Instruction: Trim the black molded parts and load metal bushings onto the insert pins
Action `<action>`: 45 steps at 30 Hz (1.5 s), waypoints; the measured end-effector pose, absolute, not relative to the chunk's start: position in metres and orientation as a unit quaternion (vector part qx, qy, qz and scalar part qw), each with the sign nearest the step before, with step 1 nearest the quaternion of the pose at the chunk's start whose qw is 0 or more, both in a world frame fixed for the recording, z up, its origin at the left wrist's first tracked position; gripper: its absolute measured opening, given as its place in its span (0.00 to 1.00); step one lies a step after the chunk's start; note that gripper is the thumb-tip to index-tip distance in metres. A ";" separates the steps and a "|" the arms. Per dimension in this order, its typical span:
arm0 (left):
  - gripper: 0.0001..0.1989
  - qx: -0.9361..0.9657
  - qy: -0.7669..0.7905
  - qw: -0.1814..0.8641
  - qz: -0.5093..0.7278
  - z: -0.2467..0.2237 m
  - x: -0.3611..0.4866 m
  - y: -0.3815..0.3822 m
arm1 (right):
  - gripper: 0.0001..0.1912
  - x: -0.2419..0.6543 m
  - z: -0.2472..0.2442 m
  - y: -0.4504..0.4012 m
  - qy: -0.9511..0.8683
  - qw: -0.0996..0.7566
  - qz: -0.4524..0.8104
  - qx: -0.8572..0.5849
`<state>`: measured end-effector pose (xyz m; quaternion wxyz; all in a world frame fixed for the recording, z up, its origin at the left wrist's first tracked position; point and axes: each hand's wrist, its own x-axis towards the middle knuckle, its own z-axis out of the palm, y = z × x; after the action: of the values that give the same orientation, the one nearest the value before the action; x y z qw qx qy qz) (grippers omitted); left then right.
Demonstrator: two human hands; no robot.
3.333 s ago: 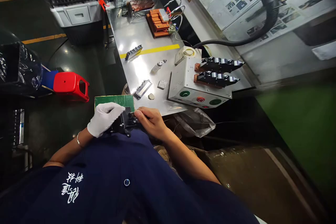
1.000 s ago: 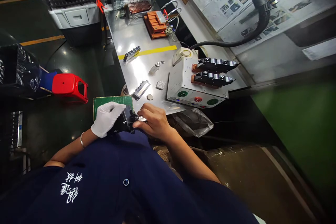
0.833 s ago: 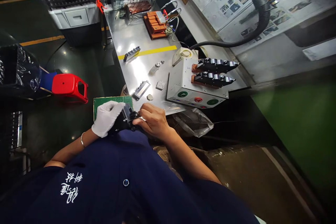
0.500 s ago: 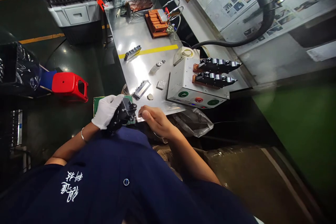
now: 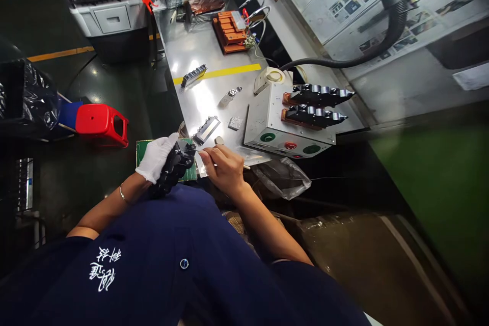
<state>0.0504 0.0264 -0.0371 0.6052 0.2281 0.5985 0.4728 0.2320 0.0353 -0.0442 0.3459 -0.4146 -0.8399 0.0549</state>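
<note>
My left hand, in a white glove, is closed around a black moulded plastic part with a row of rounded lobes, tilted in front of my shirt. My bare right hand pinches a slim tool; its thin tip meets or nearly meets the part's upper right end, and a pale end sticks out behind the fist. What kind of tool it is stays mostly hidden by the fingers. Beneath the part lies a green mat. Just beyond, on the metal table, rests a grey-and-black ribbed piece.
A grey control box with buttons carries two black lobed parts on top. An orange fixture with hoses stands farther back. A small metal block and another ribbed part lie on the table. A red stool stands left.
My right hand has turned and closed in, bringing the slim tool's tip up to the part. My left hand has rolled the black part so that its rounded lobes now show.
</note>
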 end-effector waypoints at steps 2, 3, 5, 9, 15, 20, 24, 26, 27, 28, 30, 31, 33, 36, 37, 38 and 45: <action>0.29 0.228 0.598 0.604 0.475 -0.037 0.050 0.027 | 0.14 0.230 -0.046 0.034 -0.837 0.347 0.058 -0.419; 0.29 0.228 0.598 0.603 0.476 -0.037 0.050 0.026 | 0.15 0.229 -0.046 0.034 -0.836 0.347 0.068 -0.419; 0.29 0.229 0.602 0.599 0.475 -0.037 0.049 0.026 | 0.17 0.226 -0.047 0.032 -0.836 0.341 0.102 -0.418; 0.28 0.248 0.612 0.590 0.464 -0.035 0.050 0.023 | 0.20 0.226 -0.046 0.030 -0.824 0.330 0.218 -0.406; 0.27 0.263 0.599 0.578 0.487 -0.024 0.051 0.020 | 0.22 0.235 -0.035 0.034 -0.802 0.348 0.334 -0.353; 0.28 0.287 0.610 0.541 0.502 -0.020 0.051 0.018 | 0.19 0.236 -0.030 0.030 -0.807 0.327 0.311 -0.381; 0.27 0.310 0.621 0.518 0.500 -0.019 0.052 0.016 | 0.22 0.239 -0.026 0.028 -0.792 0.306 0.379 -0.369; 0.25 0.320 0.620 0.513 0.500 -0.019 0.053 0.015 | 0.22 0.242 -0.024 0.028 -0.788 0.289 0.408 -0.359; 0.24 0.327 0.619 0.508 0.501 -0.019 0.054 0.014 | 0.23 0.244 -0.023 0.028 -0.788 0.280 0.418 -0.355; 0.24 0.334 0.619 0.504 0.502 -0.019 0.055 0.013 | 0.23 0.245 -0.022 0.028 -0.788 0.273 0.426 -0.350; 0.23 0.347 0.619 0.496 0.500 -0.020 0.056 0.012 | 0.23 0.248 -0.021 0.028 -0.789 0.258 0.443 -0.340; 0.22 0.352 0.621 0.493 0.498 -0.021 0.056 0.011 | 0.24 0.249 -0.021 0.028 -0.789 0.250 0.449 -0.337; 0.21 0.357 0.623 0.492 0.492 -0.023 0.058 0.010 | 0.24 0.252 -0.021 0.029 -0.789 0.240 0.455 -0.336; 0.20 0.364 0.621 0.493 0.488 -0.027 0.059 0.011 | 0.24 0.257 -0.020 0.031 -0.794 0.222 0.487 -0.288; 0.20 0.366 0.621 0.490 0.490 -0.027 0.060 0.012 | 0.24 0.259 -0.020 0.032 -0.794 0.215 0.509 -0.253; 0.20 0.368 0.620 0.486 0.494 -0.027 0.060 0.013 | 0.24 0.261 -0.020 0.033 -0.792 0.215 0.526 -0.222; 0.18 0.360 0.615 0.480 0.511 -0.026 0.062 0.017 | 0.26 0.256 -0.032 0.029 -0.848 0.310 0.286 -0.321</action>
<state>0.0620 0.0166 -0.0257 0.4797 0.3604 0.6153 0.5112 0.2563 0.0285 -0.0317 0.3098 -0.3208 -0.8481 0.2861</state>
